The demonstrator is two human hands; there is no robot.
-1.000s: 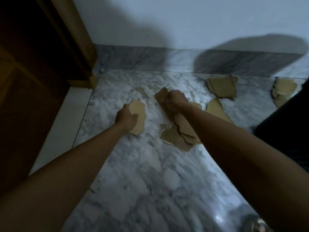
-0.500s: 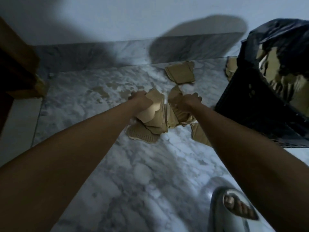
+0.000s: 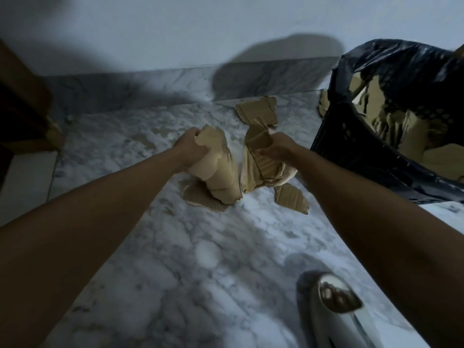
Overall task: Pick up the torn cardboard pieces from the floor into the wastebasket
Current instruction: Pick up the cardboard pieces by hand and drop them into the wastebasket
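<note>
marble floor [image 3: 200, 247] | left hand [image 3: 190, 149], right hand [image 3: 278, 146] outstretched, each gripping cardboard pieces [image 3: 221, 169]

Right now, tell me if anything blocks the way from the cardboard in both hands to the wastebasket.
Nothing visible blocks it. The left hand and right hand each grip a bundle of cardboard pieces, and the wastebasket with its black liner stands just right of them, its mouth open and already holding cardboard.

We see the wastebasket [image 3: 376, 136] cut off by the right edge, its liner hiding most of its contents. Held cardboard [image 3: 221, 167] covers a floor piece [image 3: 200, 198]. The foot [image 3: 334, 295] is blurred.
</note>
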